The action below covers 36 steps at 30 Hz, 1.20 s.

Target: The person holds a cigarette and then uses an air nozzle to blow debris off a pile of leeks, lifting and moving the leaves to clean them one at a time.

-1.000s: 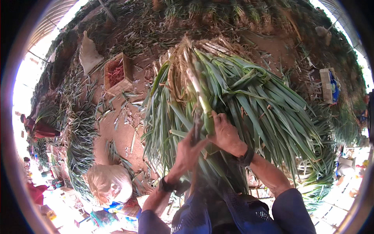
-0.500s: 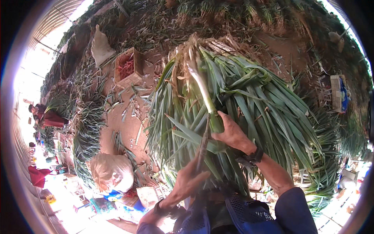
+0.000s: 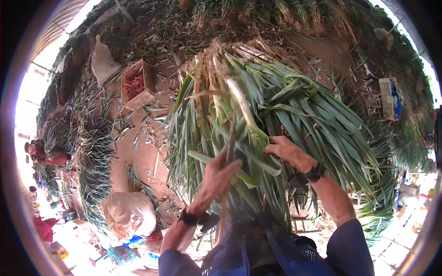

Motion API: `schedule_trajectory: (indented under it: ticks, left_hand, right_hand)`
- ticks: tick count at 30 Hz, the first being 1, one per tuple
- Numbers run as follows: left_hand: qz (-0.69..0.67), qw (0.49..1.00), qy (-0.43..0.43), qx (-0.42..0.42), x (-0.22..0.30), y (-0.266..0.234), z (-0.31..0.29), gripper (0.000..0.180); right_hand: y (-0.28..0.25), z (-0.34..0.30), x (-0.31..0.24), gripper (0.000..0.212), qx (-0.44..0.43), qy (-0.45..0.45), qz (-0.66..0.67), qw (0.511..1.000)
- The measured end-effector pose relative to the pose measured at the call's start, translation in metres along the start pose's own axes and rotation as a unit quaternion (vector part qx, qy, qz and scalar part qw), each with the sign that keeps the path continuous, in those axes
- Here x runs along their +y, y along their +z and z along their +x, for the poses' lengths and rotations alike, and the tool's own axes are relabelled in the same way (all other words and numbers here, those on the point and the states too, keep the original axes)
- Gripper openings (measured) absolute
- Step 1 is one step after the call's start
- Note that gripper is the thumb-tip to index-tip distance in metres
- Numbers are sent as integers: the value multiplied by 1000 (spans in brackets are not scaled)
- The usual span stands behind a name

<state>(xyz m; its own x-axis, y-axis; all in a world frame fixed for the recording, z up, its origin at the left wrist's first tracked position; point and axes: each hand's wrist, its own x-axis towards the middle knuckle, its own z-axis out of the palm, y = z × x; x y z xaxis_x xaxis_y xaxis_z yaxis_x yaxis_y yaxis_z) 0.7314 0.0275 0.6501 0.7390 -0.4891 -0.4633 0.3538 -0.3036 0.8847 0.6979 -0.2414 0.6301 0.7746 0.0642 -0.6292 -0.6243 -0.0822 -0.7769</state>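
The bare left hand (image 3: 217, 178) angles upward, thumb extended inward, while the bare right hand (image 3: 291, 154) angles up-left, fingers curled, and both bare forearms (image 3: 336, 198), dark-banded at the wrists (image 3: 315, 173), converge from dark blue sleeves (image 3: 349, 246).

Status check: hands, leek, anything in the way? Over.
Left hand holding thin tool, blurred. Right hand at green part of leek. Leek atop leafy heap, white end pointing away. Curling leaf between hands.
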Motion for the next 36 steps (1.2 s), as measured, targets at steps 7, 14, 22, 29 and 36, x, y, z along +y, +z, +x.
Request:
schedule_trajectory:
  ticks: [7,14,22,29,36]
  left_hand:
    - [-42,996,-33,-77,-14,-11,-91,76]
    - [-113,986,-28,-124,-24,-19,-94,75]
    - [-37,997,24,-68,-22,-23,9,65]
    - [30,995,93,25,-2,-40,103,38]
    - [-52,995,82,-2,-8,-32,87,50]
  right_hand:
    - [23,8,1,36,57,-115,-158,979]
    - [46,-9,-19,39,153,-139,-332,920]
    - [44,-48,-4,38,122,-158,-315,928]
    - [43,-46,-13,36,84,-114,-215,966]
    - [20,-57,-14,38,92,-81,-83,989]
